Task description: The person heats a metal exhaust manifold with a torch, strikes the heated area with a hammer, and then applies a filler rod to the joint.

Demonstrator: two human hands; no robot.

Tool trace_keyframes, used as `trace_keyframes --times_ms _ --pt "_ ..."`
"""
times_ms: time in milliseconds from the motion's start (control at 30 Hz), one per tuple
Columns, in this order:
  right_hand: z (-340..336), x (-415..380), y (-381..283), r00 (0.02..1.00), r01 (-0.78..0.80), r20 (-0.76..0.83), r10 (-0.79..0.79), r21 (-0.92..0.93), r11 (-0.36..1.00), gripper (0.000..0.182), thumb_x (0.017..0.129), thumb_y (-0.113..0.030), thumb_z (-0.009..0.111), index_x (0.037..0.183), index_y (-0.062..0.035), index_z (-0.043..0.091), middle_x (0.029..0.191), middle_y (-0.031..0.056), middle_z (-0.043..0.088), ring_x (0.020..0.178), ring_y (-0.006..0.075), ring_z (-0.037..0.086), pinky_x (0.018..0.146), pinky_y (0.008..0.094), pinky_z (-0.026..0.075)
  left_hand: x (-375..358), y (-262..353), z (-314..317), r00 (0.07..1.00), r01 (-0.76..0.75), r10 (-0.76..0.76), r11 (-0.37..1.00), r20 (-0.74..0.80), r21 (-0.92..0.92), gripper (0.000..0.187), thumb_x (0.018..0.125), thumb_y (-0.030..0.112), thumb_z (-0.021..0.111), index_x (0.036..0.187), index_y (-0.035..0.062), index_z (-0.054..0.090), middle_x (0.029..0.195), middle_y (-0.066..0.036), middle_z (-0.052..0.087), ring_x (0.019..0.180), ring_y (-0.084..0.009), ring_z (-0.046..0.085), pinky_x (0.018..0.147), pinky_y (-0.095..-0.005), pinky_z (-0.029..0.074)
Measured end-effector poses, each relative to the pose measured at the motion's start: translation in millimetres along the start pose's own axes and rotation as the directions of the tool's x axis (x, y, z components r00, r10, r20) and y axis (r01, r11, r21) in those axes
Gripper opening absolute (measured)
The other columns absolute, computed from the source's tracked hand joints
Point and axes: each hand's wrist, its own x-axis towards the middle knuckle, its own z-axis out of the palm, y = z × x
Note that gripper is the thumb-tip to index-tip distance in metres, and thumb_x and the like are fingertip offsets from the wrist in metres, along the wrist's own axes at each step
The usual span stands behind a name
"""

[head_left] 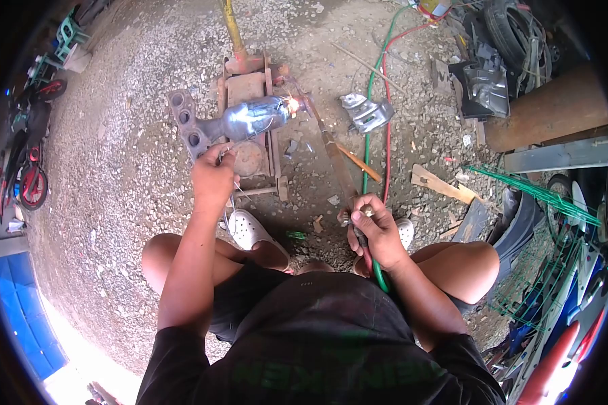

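Across the rusty floor jack (246, 88) lies the exhaust manifold (253, 118), its end glowing at the torch (336, 158), which the right hand's (378, 229) fingers grip; the left hand's (215, 172) fingers pinch thin wire (242, 191).

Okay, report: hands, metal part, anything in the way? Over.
Left hand pinching thin wire near flanged metal part. Right hand gripping torch, tip at the part's glowing end. Wooden stick beside torch; tip looks unobstructed.
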Motion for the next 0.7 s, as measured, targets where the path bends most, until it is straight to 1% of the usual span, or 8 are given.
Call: trace_keyframes --times_ms 100,167,267,367,500,600,667,700 --pt "-0.9 -0.3 -0.3 1.000 0.000 -0.002 0.000 -0.006 1.000 0.012 0.117 -0.022 0.060 0.118 -0.0145 0.051 0.069 0.0029 0.061 0.054 0.0112 0.059 0.045 0.0246 0.043 0.1 -0.8 -1.3 1.000 -0.007 0.008 0.999 0.007 -0.041 0.026 0.108 0.012 0.067 0.129 -0.0018 0.075 0.086 -0.006 0.071 0.057 -0.0120 0.065 0.051 -0.0292 0.051" --pt "-4.0 -0.2 2.0 1.000 -0.016 0.008 0.016 0.010 1.000 0.013 0.116 -0.021 0.062 0.117 -0.0119 0.052 0.116 0.0148 0.071 0.060 0.0139 0.063 0.045 0.0250 0.043 1.4 -2.8 -1.9 1.000 -0.009 0.009 1.000 0.011 -0.013 0.026 0.108 0.012 0.068 0.129 -0.0016 0.075 0.087 -0.006 0.072 0.057 -0.0122 0.065 0.051 -0.0295 0.050" --pt "-3.7 0.1 1.2 1.000 -0.013 0.004 0.013 -0.002 1.000 0.013 0.116 -0.021 0.062 0.117 -0.0119 0.052 0.115 0.0143 0.071 0.060 0.0139 0.063 0.045 0.0251 0.043 2.4 -5.6 0.7 1.000 0.010 -0.010 1.000 0.009 -0.005 0.029 0.107 0.015 0.068 0.131 0.0002 0.076 0.094 -0.012 0.075 0.059 -0.0137 0.067 0.052 -0.0310 0.053" --pt "-2.3 -0.9 1.2 1.000 -0.002 0.015 0.002 0.015 1.000 0.012 0.116 -0.020 0.061 0.117 -0.0120 0.052 0.115 0.0142 0.071 0.060 0.0138 0.064 0.045 0.0249 0.043 5.2 -8.9 1.9 1.000 0.003 -0.003 0.999 0.008 -0.040 0.026 0.108 0.012 0.068 0.129 -0.0017 0.074 0.087 -0.006 0.072 0.056 -0.0125 0.065 0.050 -0.0298 0.049" --pt "-2.5 -0.6 1.3 1.000 -0.001 0.018 0.000 0.028 1.000 0.012 0.116 -0.020 0.061 0.117 -0.0122 0.052 0.115 0.0140 0.071 0.060 0.0138 0.064 0.045 0.0249 0.043 5.2 -8.1 2.8 1.000 -0.013 0.012 0.998 -0.006 -0.056 0.026 0.108 0.012 0.068 0.130 -0.0022 0.074 0.087 -0.007 0.072 0.056 -0.0126 0.065 0.050 -0.0298 0.049" --pt "-1.8 -0.2 0.8 1.000 -0.007 0.006 0.006 0.037 0.999 0.012 0.116 -0.020 0.061 0.117 -0.0123 0.053 0.115 0.0137 0.071 0.060 0.0138 0.064 0.045 0.0250 0.043 3.2 -4.7 3.5 1.000 0.009 -0.009 1.000 -0.007 -0.002 0.026 0.108 0.012 0.068 0.129 -0.0013 0.075 0.089 -0.006 0.073 0.056 -0.0124 0.065 0.050 -0.0297 0.049" --pt "-1.9 0.3 -0.9 1.000 -0.023 0.013 0.022 0.022 0.999 0.012 0.116 -0.021 0.062 0.119 -0.0151 0.051 0.073 0.0029 0.061 0.056 0.0125 0.061 0.048 0.0263 0.045 5.6 -7.7 3.4 1.000 -0.001 0.001 1.000 -0.001 -0.007 0.025 0.108 0.012 0.068 0.129 0.0001 0.075 0.088 -0.006 0.074 0.056 -0.0121 0.065 0.050 -0.0300 0.049" --pt "-2.5 0.3 -0.8 1.000 -0.022 0.012 0.022 0.022 1.000 0.012 0.116 -0.021 0.062 0.119 -0.0151 0.051 0.073 0.0029 0.061 0.056 0.0125 0.061 0.048 0.0263 0.045 7.1 -9.4 2.8 1.000 -0.002 0.002 1.000 0.000 -0.007 0.025 0.108 0.012 0.068 0.129 0.0001 0.075 0.088 -0.006 0.074 0.056 -0.0121 0.065 0.050 -0.0300 0.049"
